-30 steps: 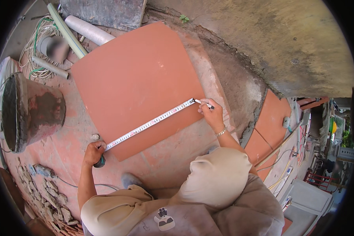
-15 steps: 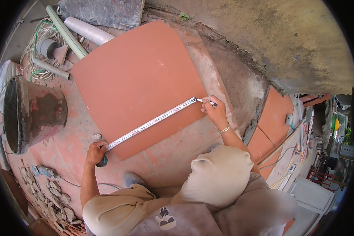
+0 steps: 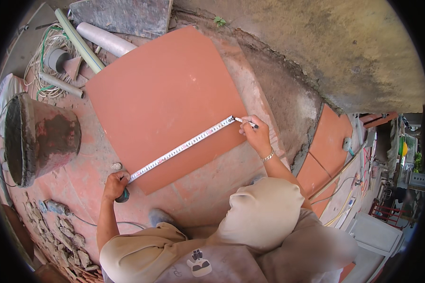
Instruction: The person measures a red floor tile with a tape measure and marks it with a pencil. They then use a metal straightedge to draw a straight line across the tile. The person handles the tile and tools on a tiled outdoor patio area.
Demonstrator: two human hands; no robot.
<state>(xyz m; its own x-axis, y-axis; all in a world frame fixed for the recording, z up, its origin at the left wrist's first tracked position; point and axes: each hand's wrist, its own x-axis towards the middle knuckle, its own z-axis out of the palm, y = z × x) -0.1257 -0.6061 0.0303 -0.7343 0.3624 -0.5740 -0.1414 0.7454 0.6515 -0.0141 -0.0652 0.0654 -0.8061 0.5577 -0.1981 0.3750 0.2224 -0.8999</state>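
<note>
A large terracotta-coloured tile (image 3: 160, 89) lies flat on the dusty floor in front of me. Slantwise across its near part runs a white tape measure (image 3: 182, 147), pulled out from lower left to upper right. My left hand (image 3: 115, 185) is closed round the dark tape case at the tile's left edge. Near the right edge, my right hand (image 3: 256, 132) pinches a pen (image 3: 245, 123), whose tip is at the hooked end of the tape. A metal bracelet (image 3: 268, 155) circles my right wrist.
To the left stands a mortar-stained bucket (image 3: 45, 139). Pipes (image 3: 80, 41) and coiled cable (image 3: 35, 61) lie beyond it. A power tool (image 3: 56, 207) rests near broken rubble (image 3: 61, 236). At right rises a rough wall (image 3: 344, 52), with more tiles (image 3: 323, 146) below it.
My right hand and the pen have shifted very slightly left along with the tape's end. The left hand has hardly moved, and the tile lies as before.
</note>
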